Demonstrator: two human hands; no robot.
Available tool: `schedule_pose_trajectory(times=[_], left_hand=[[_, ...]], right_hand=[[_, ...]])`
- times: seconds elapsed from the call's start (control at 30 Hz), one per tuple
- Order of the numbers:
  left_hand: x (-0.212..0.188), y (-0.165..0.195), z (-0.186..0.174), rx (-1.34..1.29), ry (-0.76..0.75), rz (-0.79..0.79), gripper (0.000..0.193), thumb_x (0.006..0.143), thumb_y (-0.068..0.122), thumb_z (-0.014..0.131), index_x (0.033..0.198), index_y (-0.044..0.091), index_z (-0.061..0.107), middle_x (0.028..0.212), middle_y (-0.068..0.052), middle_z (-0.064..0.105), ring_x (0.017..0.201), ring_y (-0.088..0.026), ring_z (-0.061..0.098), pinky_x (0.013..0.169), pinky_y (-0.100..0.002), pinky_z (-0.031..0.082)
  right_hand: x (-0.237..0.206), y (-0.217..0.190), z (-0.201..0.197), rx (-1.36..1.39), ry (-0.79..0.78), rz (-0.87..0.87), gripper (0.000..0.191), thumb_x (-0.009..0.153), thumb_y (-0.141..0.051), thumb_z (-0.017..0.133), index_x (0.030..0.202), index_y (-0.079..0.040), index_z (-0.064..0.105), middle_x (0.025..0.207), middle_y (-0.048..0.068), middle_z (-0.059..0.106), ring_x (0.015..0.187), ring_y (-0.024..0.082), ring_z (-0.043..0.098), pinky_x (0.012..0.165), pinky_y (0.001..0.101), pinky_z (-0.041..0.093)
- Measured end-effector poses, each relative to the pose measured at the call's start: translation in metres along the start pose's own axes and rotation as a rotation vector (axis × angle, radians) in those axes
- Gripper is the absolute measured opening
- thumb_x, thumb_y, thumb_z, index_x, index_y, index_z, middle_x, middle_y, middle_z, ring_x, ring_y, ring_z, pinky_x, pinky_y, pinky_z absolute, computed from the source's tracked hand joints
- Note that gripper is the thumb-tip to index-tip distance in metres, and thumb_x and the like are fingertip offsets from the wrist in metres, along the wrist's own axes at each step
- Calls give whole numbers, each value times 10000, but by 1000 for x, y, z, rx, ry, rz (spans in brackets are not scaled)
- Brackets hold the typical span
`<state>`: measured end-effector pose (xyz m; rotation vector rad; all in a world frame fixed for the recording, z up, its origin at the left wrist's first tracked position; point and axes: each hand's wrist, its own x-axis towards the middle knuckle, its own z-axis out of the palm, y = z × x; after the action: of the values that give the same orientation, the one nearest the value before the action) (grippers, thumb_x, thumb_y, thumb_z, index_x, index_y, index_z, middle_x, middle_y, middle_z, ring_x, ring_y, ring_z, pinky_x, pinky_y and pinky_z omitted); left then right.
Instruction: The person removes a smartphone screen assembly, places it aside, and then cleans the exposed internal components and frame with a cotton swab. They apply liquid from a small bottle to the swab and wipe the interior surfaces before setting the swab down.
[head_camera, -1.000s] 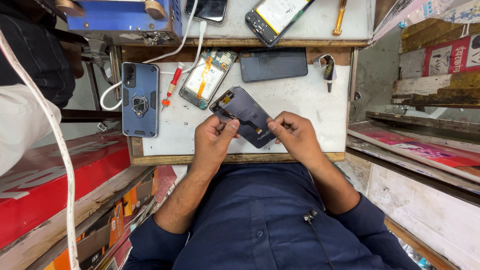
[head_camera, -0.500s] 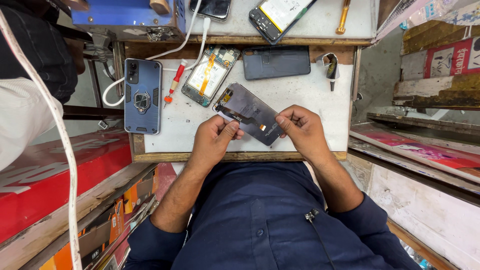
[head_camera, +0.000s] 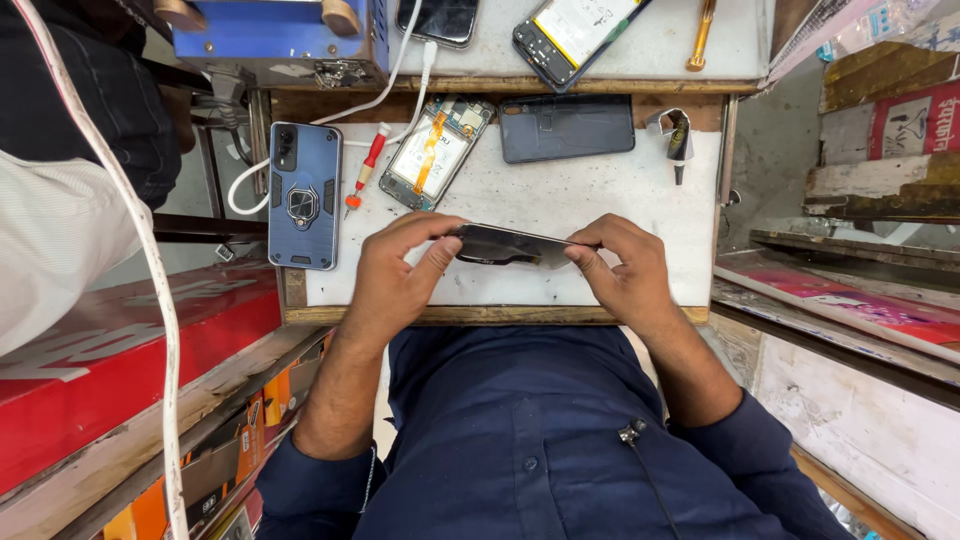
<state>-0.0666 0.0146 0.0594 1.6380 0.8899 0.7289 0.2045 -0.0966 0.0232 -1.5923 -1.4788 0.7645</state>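
Head view: left hand (head_camera: 395, 270) and right hand (head_camera: 625, 270) are both gripping a dark phone panel (head_camera: 510, 245), fingers curled closed on its two ends, holding it edge-on just above the desk (head_camera: 640, 190). Just beyond the left hand an opened phone (head_camera: 435, 150) is lying with its innards exposed; beyond the right hand a dark back cover (head_camera: 565, 128) is lying flat. Judgement: disassembly looks done; the panel is not yet fitted to anything, so reassembly is remaining.
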Motion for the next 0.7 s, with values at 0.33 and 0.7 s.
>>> schedule_pose_trajectory(times=[0.33,0.7], left_hand=[[-4,6,23,200,140,153,87,956,19,721,1040,26,704,1033,-113,708,1022,-278,701,911,-360,562],[-17,-5,37,683,279,696,230,908,7,777,1085,154,764,1204,-7,637,1312,-285,474,1201,-582,304]], right_hand=[[-4,1,5,-21,123,-191,156,972,-156,777,964,-20,702,916,86,707,860,198,688,750,300,548],[-12,5,24,1016,-114,486,454,1091,-392,449,1094,18,643,1009,139,716,917,192,722,704,318,601]])
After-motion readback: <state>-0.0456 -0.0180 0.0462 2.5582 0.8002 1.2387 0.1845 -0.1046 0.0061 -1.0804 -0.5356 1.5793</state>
